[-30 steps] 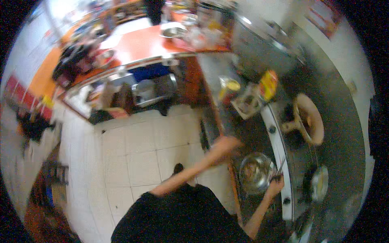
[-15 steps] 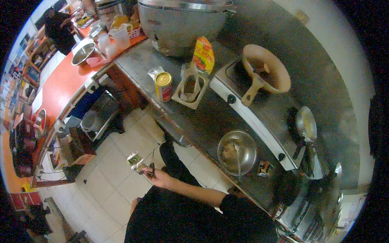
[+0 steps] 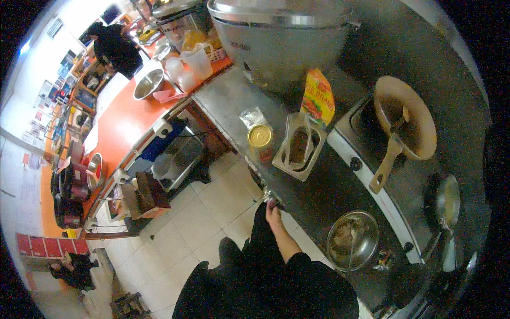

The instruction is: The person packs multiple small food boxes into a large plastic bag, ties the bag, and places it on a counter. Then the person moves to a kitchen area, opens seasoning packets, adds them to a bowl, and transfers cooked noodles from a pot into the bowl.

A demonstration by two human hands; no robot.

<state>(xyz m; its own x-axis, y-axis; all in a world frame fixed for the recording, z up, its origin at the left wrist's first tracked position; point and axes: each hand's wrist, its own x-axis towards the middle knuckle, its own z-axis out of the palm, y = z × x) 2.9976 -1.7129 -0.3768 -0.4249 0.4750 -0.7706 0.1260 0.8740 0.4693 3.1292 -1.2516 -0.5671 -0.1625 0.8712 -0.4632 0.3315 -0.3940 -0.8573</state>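
My right hand [image 3: 273, 213] is closed and blurred beside the front edge of the steel counter [image 3: 234, 98]. A small silvery foil packet [image 3: 268, 196] shows at its fingertips; a dark object at the fingers is too smeared to name. My left hand is out of sight. Close by on the counter stand a gold-topped can [image 3: 260, 136], a crumpled clear wrapper [image 3: 252, 115] and a square metal container [image 3: 297, 171] with an opened bag of dark contents in it. Farther right, a steel bowl [image 3: 366, 255] holds a brownish mix and a utensil.
A gas stove [image 3: 380, 210] bears a tan frying pan [image 3: 425, 130] and a smaller pan [image 3: 450, 202]. Behind stand a large metal pot [image 3: 281, 50] and a yellow packet [image 3: 319, 98]. An orange counter [image 3: 114, 122] runs left. Other people [image 3: 114, 50] are farther off.
My right hand has moved from over the floor toward the counter edge, with the foil packet. My view has shifted, and part of my left hand has gone out of sight.
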